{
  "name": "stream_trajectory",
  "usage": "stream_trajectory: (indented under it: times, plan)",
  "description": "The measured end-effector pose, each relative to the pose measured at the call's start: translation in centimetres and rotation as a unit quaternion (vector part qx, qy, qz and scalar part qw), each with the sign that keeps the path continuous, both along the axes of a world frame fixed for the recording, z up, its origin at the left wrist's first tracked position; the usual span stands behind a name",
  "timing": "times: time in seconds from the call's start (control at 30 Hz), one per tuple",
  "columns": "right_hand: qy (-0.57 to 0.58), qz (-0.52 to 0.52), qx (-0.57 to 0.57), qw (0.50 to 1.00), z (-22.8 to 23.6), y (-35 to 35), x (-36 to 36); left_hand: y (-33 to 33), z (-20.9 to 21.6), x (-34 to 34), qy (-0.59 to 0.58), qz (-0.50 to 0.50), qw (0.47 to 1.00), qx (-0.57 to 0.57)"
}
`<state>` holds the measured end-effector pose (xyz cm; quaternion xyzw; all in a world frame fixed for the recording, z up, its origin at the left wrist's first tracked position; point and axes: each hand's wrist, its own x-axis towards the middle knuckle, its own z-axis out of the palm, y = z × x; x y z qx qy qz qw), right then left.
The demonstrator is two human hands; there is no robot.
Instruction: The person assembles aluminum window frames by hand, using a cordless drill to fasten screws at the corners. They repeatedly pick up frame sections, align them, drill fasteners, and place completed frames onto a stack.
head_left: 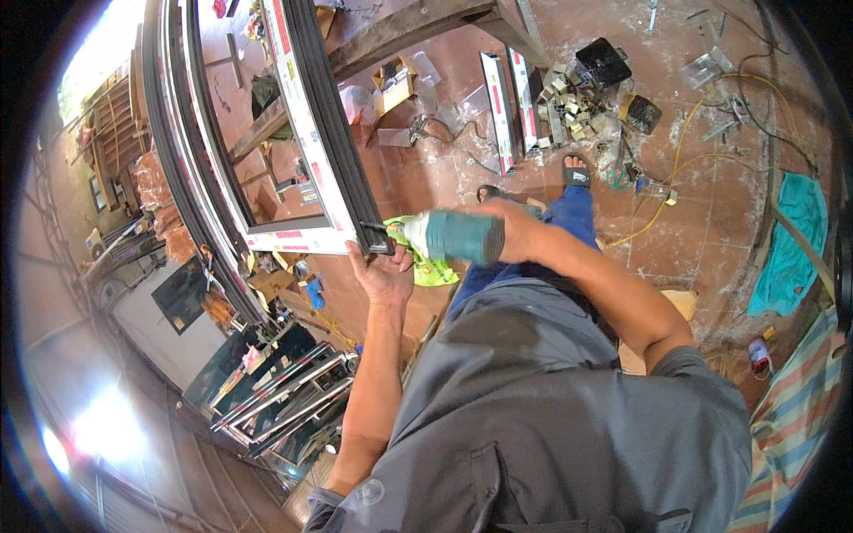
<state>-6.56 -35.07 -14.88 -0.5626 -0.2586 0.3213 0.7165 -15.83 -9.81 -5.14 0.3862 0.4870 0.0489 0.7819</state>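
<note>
A dark metal window frame (306, 142) with white and red protective film stands upright at the left. My left hand (387, 274) is closed round its near lower corner, with the thumb on the film side and the fingers curled up under the edge. My right hand (518, 229) grips a teal cordless drill (462, 237), its handle mostly hidden by the hand. The drill lies level and points left at the dark end of the frame's corner, close to my left fingers. Whether the bit touches the frame I cannot make out.
Wooden beams (409, 35) support the frame. On the tiled floor lie film-covered profile pieces (499, 111), a heap of small cut blocks (569, 107), a yellow cord (680, 164) and a teal cloth (789, 244). Several metal profiles (293, 395) are stacked at the lower left.
</note>
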Motion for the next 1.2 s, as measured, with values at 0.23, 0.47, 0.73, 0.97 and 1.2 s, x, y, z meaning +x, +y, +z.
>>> stream_trajectory:
  times: [0.23, 0.47, 0.73, 0.97, 1.2]
  plan:
    - [-0.033, 0.014, 0.023, 0.999, 0.1, 1.3, 4.6, 0.0, 0.6, 0.3, 0.023, -0.016, 1.0, -0.003]
    - [-0.012, 0.054, -0.015, 0.998, -2.1, 1.2, 0.3, 0.4, 0.2, -0.3, 0.034, -0.016, 0.999, -0.024]
    - [-0.043, 0.058, -0.019, 0.997, -3.1, 1.7, 0.6, 0.5, 0.5, -0.2, 0.046, -0.038, 0.998, -0.013]
    - [0.008, 0.097, -0.016, 0.995, -2.0, 1.6, 2.2, 0.5, 0.4, 0.0, 0.06, -0.048, 0.997, -0.002]
    - [-0.02, 0.074, -0.027, 0.997, -1.4, 2.3, 4.2, 0.4, 0.8, 0.0, 0.062, -0.052, 0.997, -0.012]
